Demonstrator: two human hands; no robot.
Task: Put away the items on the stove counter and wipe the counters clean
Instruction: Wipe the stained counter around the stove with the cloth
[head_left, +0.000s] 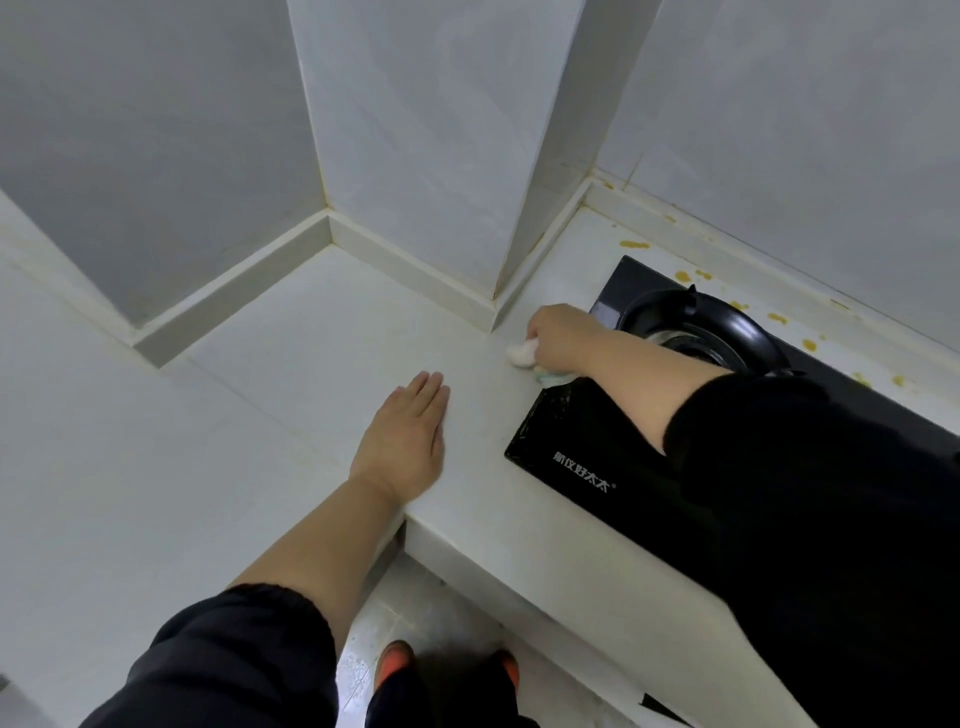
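Right hand (558, 335) was curled round a white cloth (521, 355), pressing it onto the pale counter (260, 415) just beside the black stove's (597, 441) far left corner, close to the wall. Left hand (408, 441) lay flat on the counter, fingers straight and together, holding nothing. Yellow stains (634, 244) dotted the counter behind the stove.

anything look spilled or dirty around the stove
Yes. Yellow-orange splatters dot the white counter behind the black stove, along the wall base, so that strip looks unwiped. The right hand grips the cloth by the stove's left side, apart from them.
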